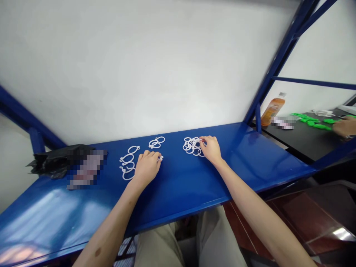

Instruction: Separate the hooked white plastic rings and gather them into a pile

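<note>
My left hand [147, 167] is closed with the palm down above the blue table, and the small knob of a white ring [160, 158] sticks out by its fingertips. The rest of that ring is hidden under the hand. To its left, several white rings [128, 158] with small knobs, like curtain rings, lie in a column. Behind it is a small group of white rings [155, 144]. My right hand [210, 148] pinches a white ring at the right side of a tangled pile of white rings [191, 147].
A black plastic bag [59, 157] lies at the left of the blue table [178, 189], beside a blurred-out item [88, 168]. Blue frame posts rise at both ends. At right, on a black table, stand an orange drink bottle [274, 109] and green pieces [311, 120], near another person's hand [345, 127].
</note>
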Tool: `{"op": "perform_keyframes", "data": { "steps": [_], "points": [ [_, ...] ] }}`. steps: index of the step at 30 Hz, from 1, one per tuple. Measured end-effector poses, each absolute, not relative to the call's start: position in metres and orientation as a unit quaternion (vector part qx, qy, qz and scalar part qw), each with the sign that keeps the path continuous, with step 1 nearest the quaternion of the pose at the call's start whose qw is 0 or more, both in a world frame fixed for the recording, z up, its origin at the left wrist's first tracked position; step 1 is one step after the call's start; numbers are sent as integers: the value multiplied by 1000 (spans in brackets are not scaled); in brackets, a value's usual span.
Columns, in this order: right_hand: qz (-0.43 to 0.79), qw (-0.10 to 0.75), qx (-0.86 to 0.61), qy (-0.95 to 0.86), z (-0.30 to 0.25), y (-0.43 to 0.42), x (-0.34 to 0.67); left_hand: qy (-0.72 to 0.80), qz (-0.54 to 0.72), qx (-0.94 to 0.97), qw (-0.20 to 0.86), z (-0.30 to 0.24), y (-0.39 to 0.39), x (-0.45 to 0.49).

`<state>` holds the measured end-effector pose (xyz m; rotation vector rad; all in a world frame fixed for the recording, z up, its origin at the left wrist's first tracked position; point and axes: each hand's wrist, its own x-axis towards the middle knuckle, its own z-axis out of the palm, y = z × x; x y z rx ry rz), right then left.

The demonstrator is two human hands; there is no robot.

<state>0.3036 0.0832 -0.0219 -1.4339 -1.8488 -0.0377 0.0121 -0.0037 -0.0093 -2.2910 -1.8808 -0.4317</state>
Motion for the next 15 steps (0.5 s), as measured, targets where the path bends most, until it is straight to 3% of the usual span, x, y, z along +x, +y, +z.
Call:
{"op": "perform_keyframes", "data": {
  "steps": [9, 15],
  "points": [
    [-36, 431, -520, -737, -16, 73, 295, -620, -309, -720, 36, 1, -5, 16],
    [-3, 411, -425, -806, -12, 48, 267, -595, -394, -700, -34, 2, -5, 22]
  ]
}}
